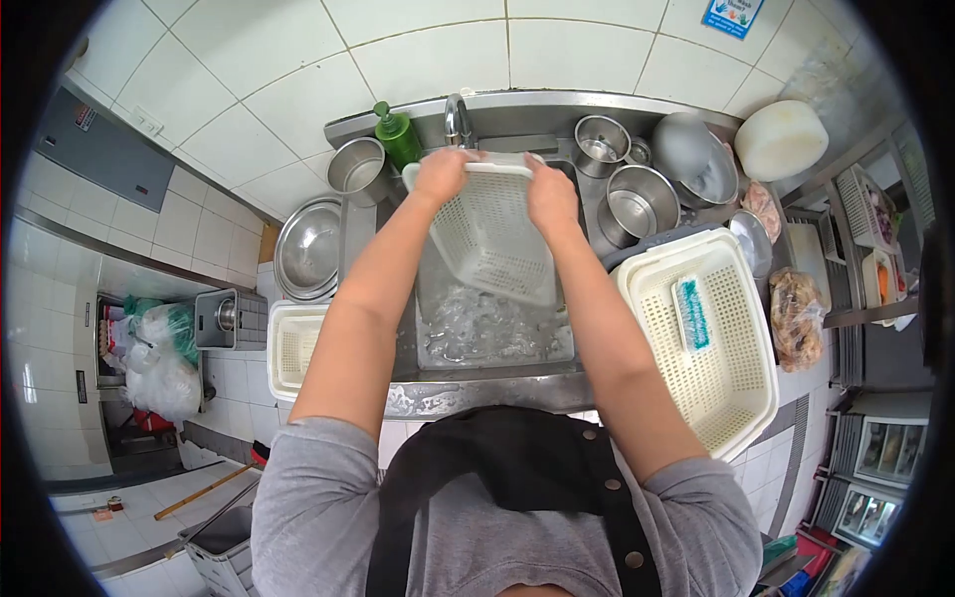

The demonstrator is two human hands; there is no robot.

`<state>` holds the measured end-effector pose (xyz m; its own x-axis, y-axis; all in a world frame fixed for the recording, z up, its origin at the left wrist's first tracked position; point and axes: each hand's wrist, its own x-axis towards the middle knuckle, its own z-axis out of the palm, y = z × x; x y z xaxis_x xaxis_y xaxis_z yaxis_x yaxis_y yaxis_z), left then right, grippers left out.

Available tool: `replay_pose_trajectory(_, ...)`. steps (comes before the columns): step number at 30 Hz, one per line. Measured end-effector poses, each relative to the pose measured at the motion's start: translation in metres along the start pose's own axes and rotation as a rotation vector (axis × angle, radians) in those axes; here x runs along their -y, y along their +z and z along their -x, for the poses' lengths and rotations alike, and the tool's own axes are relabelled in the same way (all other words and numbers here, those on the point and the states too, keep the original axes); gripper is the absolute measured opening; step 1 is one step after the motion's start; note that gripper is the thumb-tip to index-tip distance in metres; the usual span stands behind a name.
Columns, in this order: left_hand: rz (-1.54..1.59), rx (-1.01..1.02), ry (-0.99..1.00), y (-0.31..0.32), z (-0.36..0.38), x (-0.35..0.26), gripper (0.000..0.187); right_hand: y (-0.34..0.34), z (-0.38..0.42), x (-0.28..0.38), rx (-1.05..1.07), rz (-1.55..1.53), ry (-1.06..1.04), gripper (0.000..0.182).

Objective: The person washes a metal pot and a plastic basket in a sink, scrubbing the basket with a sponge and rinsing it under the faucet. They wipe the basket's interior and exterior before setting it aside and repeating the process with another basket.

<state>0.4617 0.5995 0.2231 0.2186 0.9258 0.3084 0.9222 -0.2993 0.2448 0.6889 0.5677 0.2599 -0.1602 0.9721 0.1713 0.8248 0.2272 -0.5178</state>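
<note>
A white perforated basket [487,224] is held tilted over the metal sink [438,348], just in front of the faucet [458,121]. My left hand [445,175] grips its rim at the left, and my right hand [549,195] grips the rim at the right. The fingers of both hands are closed round the edge, partly hidden. Water splashes and ripples in the sink below the basket. A scrub brush [692,313] with teal bristles lies inside a larger white basket [751,383] to the right of the sink.
Metal pots [639,204] stand right of the sink. At its left are another pot [358,171], a green pump bottle [398,139], steel bowls [310,249] and a smaller white basket [288,348]. A bag of food [796,318] sits at the far right.
</note>
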Motion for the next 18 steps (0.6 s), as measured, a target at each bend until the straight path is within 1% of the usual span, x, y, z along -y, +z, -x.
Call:
replay_pose_trajectory(1, -0.007, -0.021, -0.081, -0.014, -0.001, -0.009, 0.032, -0.004, 0.012, -0.015, 0.007, -0.009, 0.022, 0.043)
replay_pose_trajectory(2, -0.001, -0.024, -0.08, -0.018, -0.005, -0.01, 0.032, -0.006, 0.026, -0.025, 0.015, -0.018, 0.046, 0.051)
replay_pose_trajectory(3, 0.022, 0.036, -0.209, -0.022, -0.008, -0.009, 0.031, -0.014, 0.042, -0.023, 0.014, -0.012, 0.047, 0.051)
replay_pose_trajectory(4, 0.044, 0.098, -0.341, -0.023, -0.011, -0.005, 0.03, -0.027, 0.057, -0.018, 0.03, -0.064, 0.166, 0.05)
replay_pose_trajectory(5, 0.205, 0.058, -0.364, -0.013, -0.014, 0.003, 0.028, -0.034, 0.067, -0.015, 0.049, -0.118, 0.285, 0.05)
replay_pose_trajectory(6, 0.207, 0.062, -0.367, 0.0, -0.014, 0.009, 0.028, -0.025, 0.072, -0.021, 0.054, -0.116, 0.287, 0.05)
replay_pose_trajectory(8, 0.265, 0.0, -0.154, 0.014, -0.015, 0.004, 0.027, -0.004, 0.08, -0.033, -0.331, 0.342, -0.08, 0.052)
replay_pose_trajectory(9, 0.267, 0.01, -0.15, 0.019, -0.013, -0.003, 0.027, 0.001, 0.075, -0.035, -0.328, 0.343, -0.069, 0.052)
replay_pose_trajectory(11, 0.378, -0.073, -0.137, 0.018, -0.008, -0.025, 0.025, 0.0, 0.051, -0.026, 0.058, -0.016, 0.033, 0.037)
replay_pose_trajectory(12, 0.383, -0.065, -0.129, 0.02, -0.008, -0.024, 0.025, 0.004, 0.049, -0.028, 0.054, -0.015, 0.044, 0.037)
replay_pose_trajectory(14, 0.543, -0.078, -0.279, 0.022, -0.005, -0.021, 0.023, 0.012, 0.046, -0.03, 0.077, -0.272, -0.312, 0.02)
replay_pose_trajectory(15, 0.542, -0.08, -0.278, 0.021, -0.005, -0.017, 0.023, 0.016, 0.048, -0.03, 0.056, -0.374, -0.373, 0.013)
replay_pose_trajectory(16, 0.541, -0.039, -0.283, 0.016, -0.002, -0.015, 0.021, 0.015, 0.052, -0.027, 0.057, -0.376, -0.378, 0.013)
replay_pose_trajectory(17, 0.539, 0.001, -0.293, 0.012, 0.004, -0.011, 0.02, 0.011, 0.06, -0.024, -0.018, -0.404, -0.39, 0.012)
replay_pose_trajectory(18, 0.535, -0.003, -0.304, 0.01, 0.01, -0.008, 0.02, 0.007, 0.07, -0.02, -0.089, -0.433, -0.403, 0.013)
